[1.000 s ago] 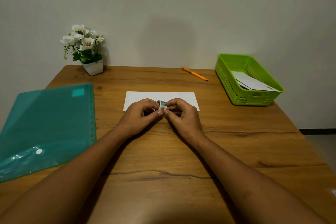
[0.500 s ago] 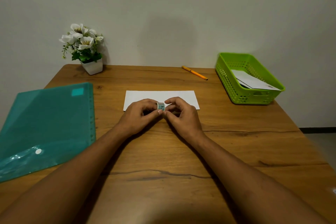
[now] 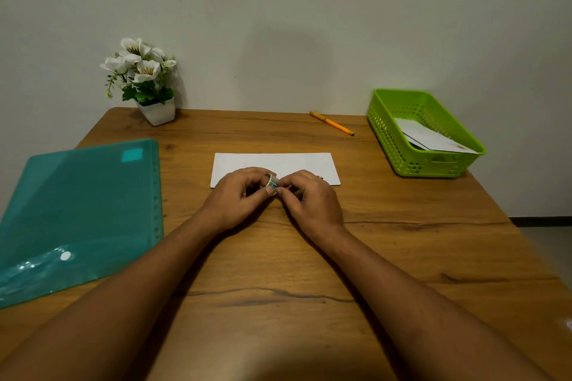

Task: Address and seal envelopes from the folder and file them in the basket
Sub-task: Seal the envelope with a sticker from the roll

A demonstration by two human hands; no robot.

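1. The left grip (image 3: 238,195) is curled round a small roll (image 3: 272,180) of patterned tape. The fingers arch over it and the thumb is under it, which turns the roll's rim toward the other hand.
2. The right grip (image 3: 312,198) pinches at that rim with thumb and forefinger, probably feeling for the loose end. The end itself is too small to make out.
3. Both hands hover over the near edge of the white envelope (image 3: 278,162), which lies flat on the counter (image 3: 278,260) with a long side toward the person. Working there likely means a pulled strip needs only a short move to the flap. I cannot tell which face is up.
4. The orange pen (image 3: 332,123) lies well apart near the far edge. I judge that this envelope's addressing is finished and sealing is the step in hand.
5. The green basket (image 3: 388,139) sits at the right with white filed envelopes (image 3: 430,137) leaning inside, handy for the right hand.
6. The teal folder (image 3: 80,204) lies flat at the left, within the left arm's reach for the next envelope.
7. The flower pot (image 3: 159,113) stands in the far left corner, away from the work.
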